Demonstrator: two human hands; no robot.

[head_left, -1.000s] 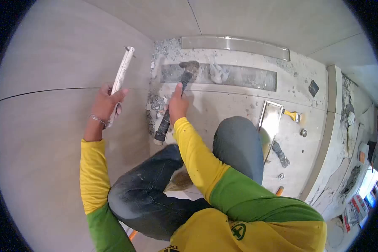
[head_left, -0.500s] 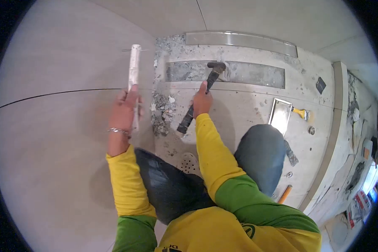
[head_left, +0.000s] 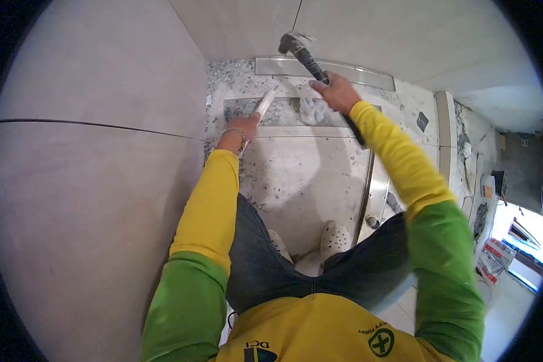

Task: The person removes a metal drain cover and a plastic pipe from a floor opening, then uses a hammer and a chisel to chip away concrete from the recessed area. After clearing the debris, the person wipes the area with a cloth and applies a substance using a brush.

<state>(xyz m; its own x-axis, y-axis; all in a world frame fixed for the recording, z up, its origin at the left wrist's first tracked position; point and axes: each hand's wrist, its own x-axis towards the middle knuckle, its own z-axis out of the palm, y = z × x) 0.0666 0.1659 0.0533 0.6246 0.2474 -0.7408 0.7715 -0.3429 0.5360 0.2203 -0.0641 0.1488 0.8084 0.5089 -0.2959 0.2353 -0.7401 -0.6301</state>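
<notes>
A white, stick-like tool point(head_left: 265, 104) is gripped in my left hand point(head_left: 245, 128), its far end over the rough recessed strip point(head_left: 232, 109) in the floor. My right hand point(head_left: 339, 94) is closed round the dark handle of a hammer point(head_left: 311, 63), which is raised with its head up and to the left. A crumpled clear plastic bag point(head_left: 311, 110) lies in the strip between the two hands. Whether the tool's tip touches the floor is hard to tell.
A long metal channel point(head_left: 326, 70) lies along the back wall. Right of my legs are a metal tray point(head_left: 377, 187) and a round metal piece point(head_left: 373, 222). A dark square piece point(head_left: 422, 122) lies near the raised ledge point(head_left: 445, 133). Debris dots the floor.
My left hand has moved right and lowered the white tool from the wall to the strip. My right hand has lifted the hammer up and right. My legs are now further apart.
</notes>
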